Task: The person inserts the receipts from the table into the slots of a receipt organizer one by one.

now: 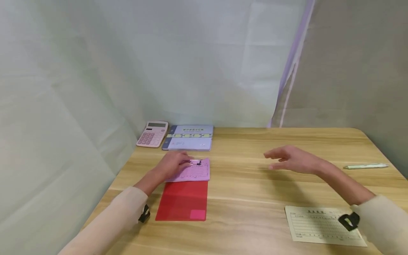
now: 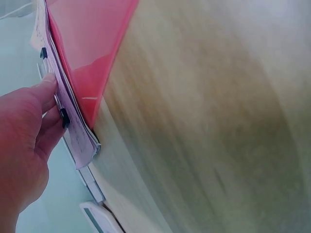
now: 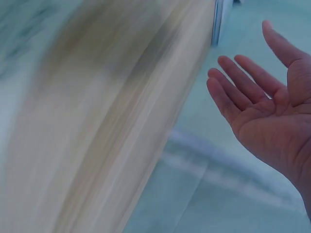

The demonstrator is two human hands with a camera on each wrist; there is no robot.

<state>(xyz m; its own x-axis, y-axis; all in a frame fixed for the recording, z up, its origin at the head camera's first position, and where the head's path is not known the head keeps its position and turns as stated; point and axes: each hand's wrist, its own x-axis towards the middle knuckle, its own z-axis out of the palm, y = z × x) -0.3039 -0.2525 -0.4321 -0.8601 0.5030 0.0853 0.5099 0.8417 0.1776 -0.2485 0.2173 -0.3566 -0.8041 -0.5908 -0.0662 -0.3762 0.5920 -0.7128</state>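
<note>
My left hand (image 1: 173, 164) pinches a metal clip with black ends (image 1: 196, 162) at the top of a sheaf of pink printed forms (image 1: 196, 173). The forms lie over the far part of a flat red board (image 1: 185, 198). In the left wrist view, the thumb and fingers (image 2: 47, 87) close around the clip between its black ends; part of the clip is hidden. Held above the table, my right hand (image 1: 294, 159) has nothing in it. Its fingers are spread and loosely bent, palm facing the right wrist camera (image 3: 265, 104).
A pink calculator (image 1: 153, 134) and a bluish ring-bound book (image 1: 191, 137) stand at the back left of the wooden table (image 1: 242, 198). A pale printed slip (image 1: 318, 226) lies near the right forearm. A white pen (image 1: 366, 166) rests at the far right. Cloth curtains (image 1: 204, 63) hang behind.
</note>
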